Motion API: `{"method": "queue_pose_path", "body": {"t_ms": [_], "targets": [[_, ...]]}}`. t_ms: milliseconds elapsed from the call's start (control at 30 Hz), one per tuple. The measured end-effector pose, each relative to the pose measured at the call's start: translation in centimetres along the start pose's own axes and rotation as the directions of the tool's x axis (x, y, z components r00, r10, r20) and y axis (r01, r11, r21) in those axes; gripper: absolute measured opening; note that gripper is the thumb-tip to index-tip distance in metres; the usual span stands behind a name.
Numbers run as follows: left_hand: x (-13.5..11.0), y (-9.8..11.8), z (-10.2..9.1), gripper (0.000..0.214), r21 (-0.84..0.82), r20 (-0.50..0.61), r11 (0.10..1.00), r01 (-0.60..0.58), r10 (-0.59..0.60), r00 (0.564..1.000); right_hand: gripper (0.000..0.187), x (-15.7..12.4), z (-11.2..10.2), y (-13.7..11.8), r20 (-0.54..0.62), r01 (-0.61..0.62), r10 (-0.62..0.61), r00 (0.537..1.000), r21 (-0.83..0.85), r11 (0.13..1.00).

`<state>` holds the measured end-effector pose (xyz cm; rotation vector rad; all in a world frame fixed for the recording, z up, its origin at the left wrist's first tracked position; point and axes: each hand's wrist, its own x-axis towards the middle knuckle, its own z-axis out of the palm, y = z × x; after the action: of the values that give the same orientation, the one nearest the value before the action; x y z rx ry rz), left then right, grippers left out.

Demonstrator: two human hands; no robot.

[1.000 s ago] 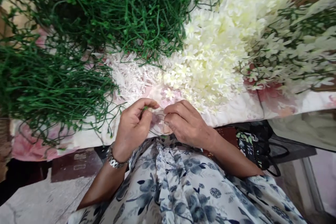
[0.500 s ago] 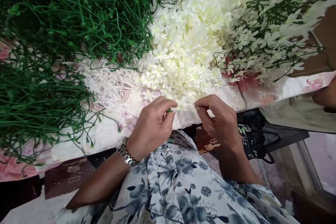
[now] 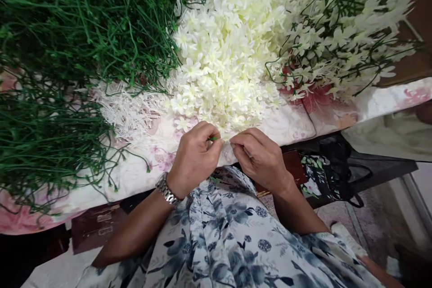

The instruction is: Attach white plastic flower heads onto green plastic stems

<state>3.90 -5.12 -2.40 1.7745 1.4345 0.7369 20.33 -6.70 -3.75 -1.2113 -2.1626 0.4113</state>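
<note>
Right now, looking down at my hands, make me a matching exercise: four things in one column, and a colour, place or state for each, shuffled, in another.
Things:
1. Bare artificial stems
2. Loose flower heads
3. Metal-link wristwatch
4. Left hand

Descriptions:
A. Silver-coloured
B. Pinching a small green piece
C. Pale yellow and white, heaped beyond the hands
D. Green, massed on the left of the floral cloth

Pairs: 1-D, 2-C, 3-A, 4-B.
</note>
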Motion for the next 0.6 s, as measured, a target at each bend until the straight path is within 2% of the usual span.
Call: {"method": "queue_pose_path", "body": {"t_ms": [100,267,500,600], "targets": [[-0.5,0.0,-0.6,0.009,-0.113,-0.017,0.992,0.051,-0.053,0.998,0.013,0.2,0.4,-0.4,-0.045,0.000,0.000,0.999,0.005,1.000],[-1.3,-0.1,-1.0,0.006,-0.209,-0.036,0.975,0.078,-0.087,0.996,0.014,0.4,0.9,-0.9,-0.071,0.021,-0.022,0.997,-0.016,1.000],[-2.2,-0.6,-1.0,0.009,-0.179,-0.085,0.981,-0.070,0.056,0.995,0.012,0.4,1.8,-1.7,-0.081,0.040,-0.041,0.996,-0.015,0.999],[-2.5,-0.8,-1.3,0.010,-0.214,-0.099,0.974,-0.078,0.058,0.993,0.014,0.4,1.9,-2.0,-0.127,0.031,-0.027,0.992,0.028,0.999]]}}
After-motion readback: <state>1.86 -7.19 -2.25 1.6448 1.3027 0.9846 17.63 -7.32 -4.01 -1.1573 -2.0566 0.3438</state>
